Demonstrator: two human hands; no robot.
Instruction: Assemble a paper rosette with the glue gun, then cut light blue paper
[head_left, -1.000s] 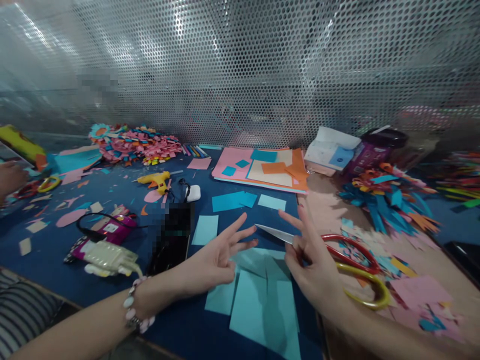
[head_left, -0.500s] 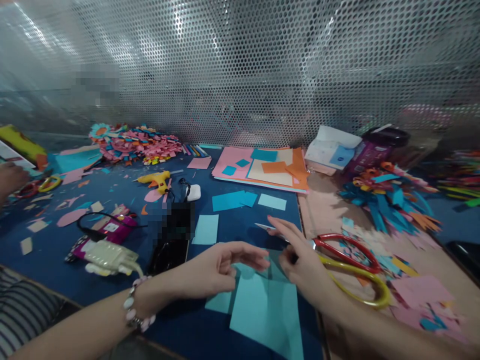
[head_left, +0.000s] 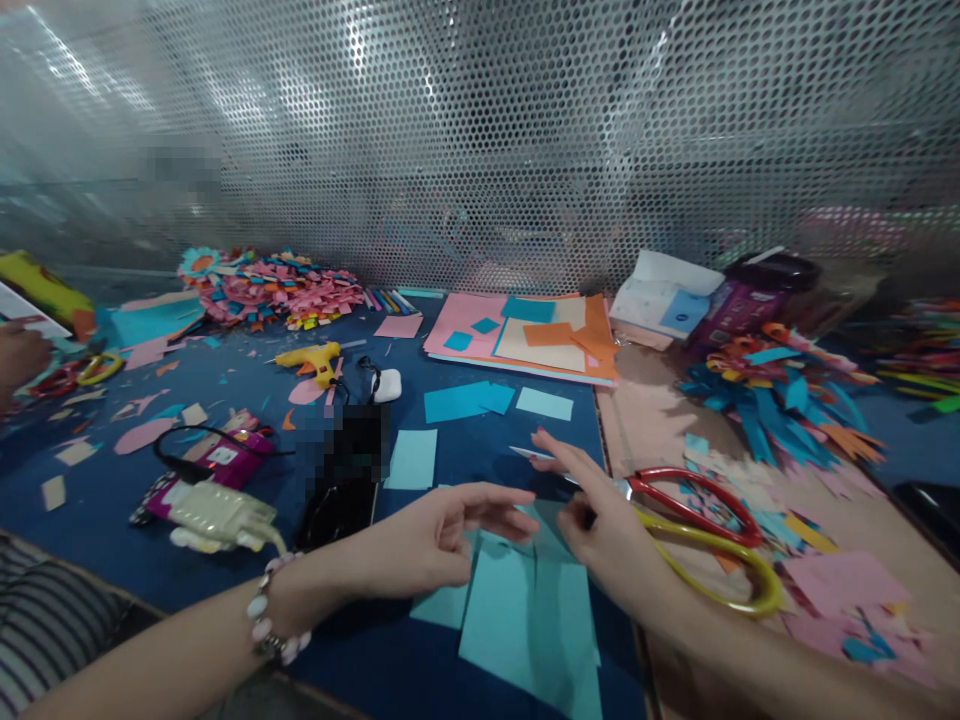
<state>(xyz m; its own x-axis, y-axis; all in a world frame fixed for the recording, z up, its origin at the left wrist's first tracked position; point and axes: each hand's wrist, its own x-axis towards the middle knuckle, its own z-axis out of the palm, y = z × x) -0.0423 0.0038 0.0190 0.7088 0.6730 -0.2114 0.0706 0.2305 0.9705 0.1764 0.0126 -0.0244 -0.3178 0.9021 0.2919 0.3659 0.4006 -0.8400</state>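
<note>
My left hand, a beaded bracelet at its wrist, hovers over light-blue paper with curved fingers apart and nothing visible in them. Beneath it lie several overlapping light-blue paper sheets. My right hand is at their upper right, with fingers reaching forward and thumb bent; it looks open. Under and beside it are scissors with one red and one yellow handle. Their blade tip shows beyond my fingers, and the middle is hidden by the hand. I cannot tell whether the hand touches them.
Nearby are a small light-blue sheet, blue strips, a black phone and a yellow glue gun. A colored paper stack lies farther back. Fringed paper sits right. Another person's hand is far left.
Both hands have stayed almost in place. A darker band now runs down the light-blue sheets, and their right edge looks shifted. The other person's hand at far left has moved slightly.
</note>
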